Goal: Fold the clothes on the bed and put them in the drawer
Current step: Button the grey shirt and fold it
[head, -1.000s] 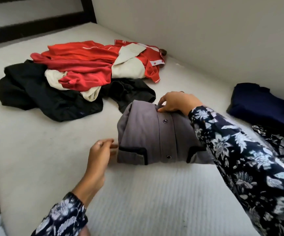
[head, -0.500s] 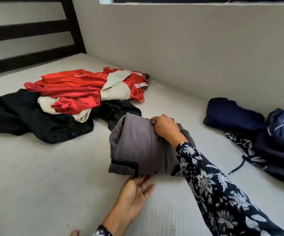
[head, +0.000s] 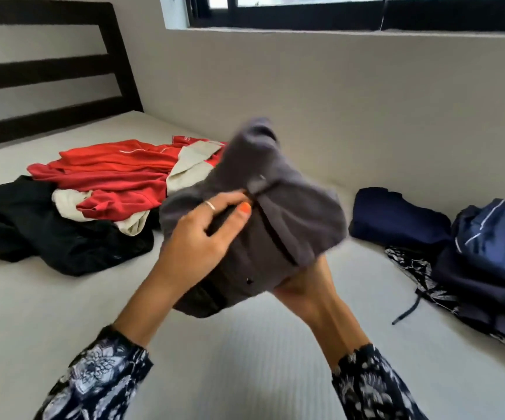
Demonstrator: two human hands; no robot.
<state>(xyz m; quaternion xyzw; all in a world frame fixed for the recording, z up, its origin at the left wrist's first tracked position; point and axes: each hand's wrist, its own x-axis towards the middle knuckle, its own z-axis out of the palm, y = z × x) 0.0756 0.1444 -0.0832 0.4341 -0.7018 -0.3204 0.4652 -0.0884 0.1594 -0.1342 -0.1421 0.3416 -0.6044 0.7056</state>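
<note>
- Folded grey shirt [head: 275,213] held above the bed [head: 245,359].
- Left hand [head: 196,237] grips its top; right hand [head: 302,286] supports it underneath.

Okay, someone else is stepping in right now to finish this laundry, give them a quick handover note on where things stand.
Left hand: grips the folded grey shirt from the top, thumb across it.
Right hand: holds the same shirt from underneath.
The shirt is lifted off the bed, folded, not yet put away.
Unfolded on the left: red garment, cream piece, black clothes.
On the right: a navy pile and more dark blue clothes.
Left to do: stow the grey shirt, fold the rest. No drawer is in view.
</note>
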